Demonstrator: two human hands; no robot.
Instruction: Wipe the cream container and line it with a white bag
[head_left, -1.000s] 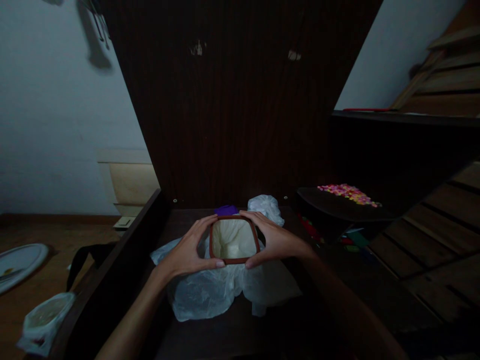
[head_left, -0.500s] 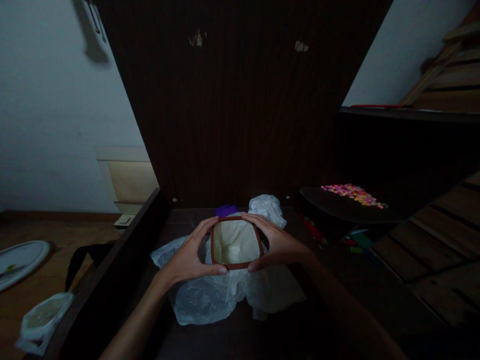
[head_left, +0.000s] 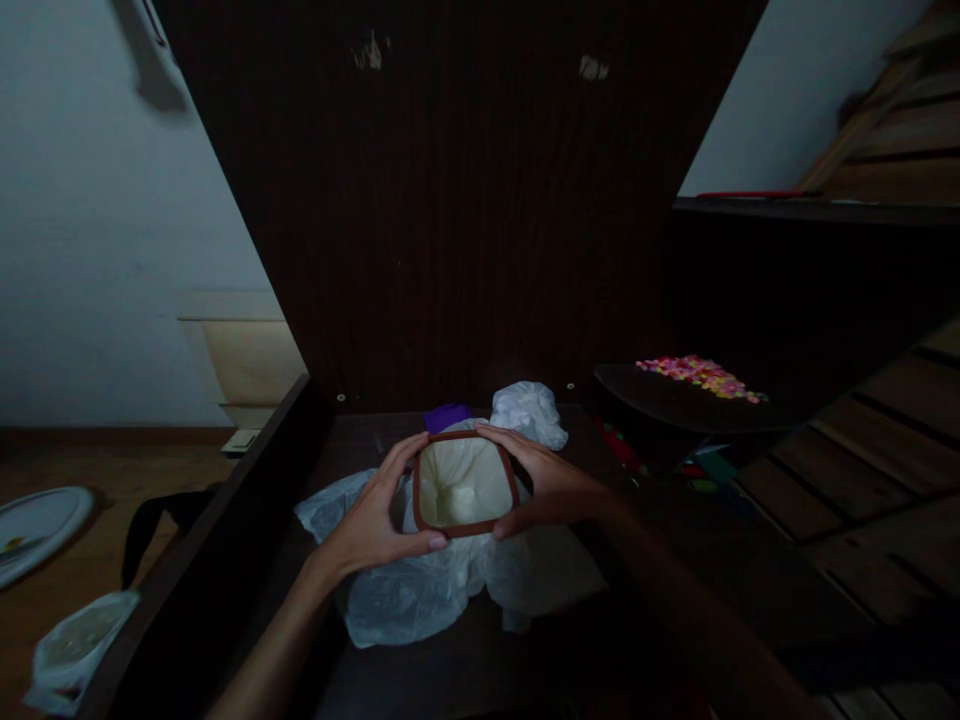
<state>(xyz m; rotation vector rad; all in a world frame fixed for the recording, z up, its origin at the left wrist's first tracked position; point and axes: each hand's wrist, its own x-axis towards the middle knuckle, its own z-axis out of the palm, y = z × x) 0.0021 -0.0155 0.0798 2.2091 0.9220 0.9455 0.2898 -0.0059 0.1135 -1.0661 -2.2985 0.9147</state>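
A small square container with a brown rim [head_left: 421, 502] stands on a dark wooden surface [head_left: 450, 670], lined with a white plastic bag [head_left: 420, 590] that spills out around its base. My left hand [head_left: 373, 515] grips the rim's left side, thumb on the near edge and fingers on the far one. Its right side is clasped the same way by my right hand [head_left: 551, 483]. Pale bag lining [head_left: 461, 482] fills the inside.
A crumpled white bag [head_left: 529, 412] and a purple object [head_left: 444, 416] lie behind the container. A dark tray with colourful small pieces [head_left: 701, 375] sits at right. A tall dark panel [head_left: 465, 200] rises behind. On the floor at left lie a plate [head_left: 37, 520] and a bagged bowl [head_left: 79, 635].
Both hands stay on the rim with barely any shift. The view has drifted slightly, so the container appears a little to the left.
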